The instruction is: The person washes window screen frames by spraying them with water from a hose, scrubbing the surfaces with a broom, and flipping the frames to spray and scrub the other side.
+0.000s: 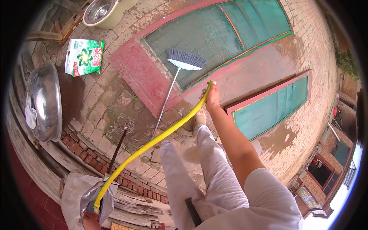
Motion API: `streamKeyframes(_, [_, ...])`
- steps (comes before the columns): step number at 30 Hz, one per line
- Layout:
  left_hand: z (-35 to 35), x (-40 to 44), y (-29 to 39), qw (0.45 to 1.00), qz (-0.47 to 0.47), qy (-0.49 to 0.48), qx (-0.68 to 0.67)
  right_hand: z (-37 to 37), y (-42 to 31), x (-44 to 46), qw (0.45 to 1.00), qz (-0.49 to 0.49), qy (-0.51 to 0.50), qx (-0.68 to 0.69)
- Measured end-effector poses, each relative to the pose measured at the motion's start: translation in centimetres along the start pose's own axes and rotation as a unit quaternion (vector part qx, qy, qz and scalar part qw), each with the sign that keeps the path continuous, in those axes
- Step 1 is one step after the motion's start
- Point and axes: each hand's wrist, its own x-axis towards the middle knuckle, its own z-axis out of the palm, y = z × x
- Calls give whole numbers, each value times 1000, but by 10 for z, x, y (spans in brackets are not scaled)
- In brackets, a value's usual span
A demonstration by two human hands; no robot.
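Observation:
A yellow hose [153, 141] curves from the lower left up to the middle of the view. My right hand [212, 97] is closed around its upper end, above the wet doors on the ground. The hose's lower end meets a fitting inside a silvery wrap [85, 201] at the lower left. Beside that fitting is my left hand [91, 222], fingers closed near the hose end; what they grip is partly hidden. A broom [186, 61] with grey-blue bristles lies across a pink-framed door panel [143, 78] with green glass, its pole pointing toward my feet.
A green-and-white detergent bag [85, 57] sits on the brick paving, near a washing tub [100, 15]. A large metal basin [45, 101] is at left. Another framed green panel [272, 105] lies at right. Weathered planks [132, 209] run along the bottom.

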Motion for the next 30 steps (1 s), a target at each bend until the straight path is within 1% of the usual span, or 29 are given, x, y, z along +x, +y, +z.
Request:
streamKeyframes(1, [-20, 14, 1, 974, -95, -130, -162, 1, -1, 7, 1000, -11, 0, 26])
streamKeyframes(2, [-44, 22, 0, 896, -179, -255, -317, 1, 0, 15, 998, -22, 0, 51])
streamKeyframes(3, [-47, 27, -2, 882, -181, -308, -308, -1, -1, 18, 997, -31, 1, 75])
streamKeyframes(4, [-46, 24, -3, 909, -151, -265, -283, -2, -4, 16, 997, -36, -4, 75])
streamKeyframes(5, [-47, 23, -2, 950, -56, -208, -227, -2, -8, 14, 996, -42, -11, 75])
streamKeyframes(6, [-58, 25, 4, 975, 38, -144, -165, 0, -14, 10, 996, -49, -17, 77])
streamKeyframes(8, [-97, 41, 23, 987, 36, -92, -128, 9, -33, -11, 997, -71, -7, 30])
streamKeyframes(9, [-146, 55, 45, 977, 27, -89, -191, 14, -43, -24, 997, -79, -3, 17])
streamKeyframes(10, [-180, 65, 66, 955, 44, -76, -283, 18, -49, -33, 996, -85, 0, 3])
streamKeyframes(11, [-205, 74, 92, 924, 60, -63, -372, 19, -52, -36, 995, -95, 2, 35])
streamKeyframes(12, [-213, 83, 114, 885, 77, -48, -456, 16, -56, -36, 993, -103, -9, 54])
streamKeyframes(13, [-232, 103, 143, 822, 152, 11, -548, 14, -58, -36, 991, -110, -19, 74])
streamKeyframes(14, [-267, 97, 147, 813, 139, -41, -564, 13, -59, -35, 988, -116, -31, 94])
streamKeyframes(15, [-242, 112, 176, 773, 169, -13, -611, 13, -67, -36, 988, -105, -32, 112])
streamKeyframes(17, [-266, 147, 248, 719, 258, 39, -645, 14, -87, -47, 987, -77, -33, 139])
streamKeyframes(19, [-307, 186, 325, 676, 327, 69, -657, 13, -100, -46, 984, -57, -51, 161])
streamKeyframes(20, [-327, 204, 366, 675, 344, 56, -650, 15, -105, -40, 982, -44, -64, 170])
streamKeyframes(21, [-353, 222, 399, 661, 374, -11, -650, 17, -110, -32, 982, -39, -69, 170])
streamKeyframes(23, [-376, 253, 474, 625, 346, -153, -683, 10, -111, -20, 982, -23, -66, 173])
streamKeyframes(26, [-406, 281, 517, 572, 335, -177, -728, -9, -101, 14, 981, 20, -102, 164])
streamKeyframes(27, [-396, 286, 532, 596, 334, -154, -714, -16, -91, 30, 982, 48, -119, 137])
streamKeyframes(29, [-371, 294, 553, 545, 303, -229, -747, -23, -95, 33, 978, 122, -160, 58])
streamKeyframes(30, [-374, 299, 552, 519, 287, -262, -762, -19, -93, 36, 977, 144, -147, 61])
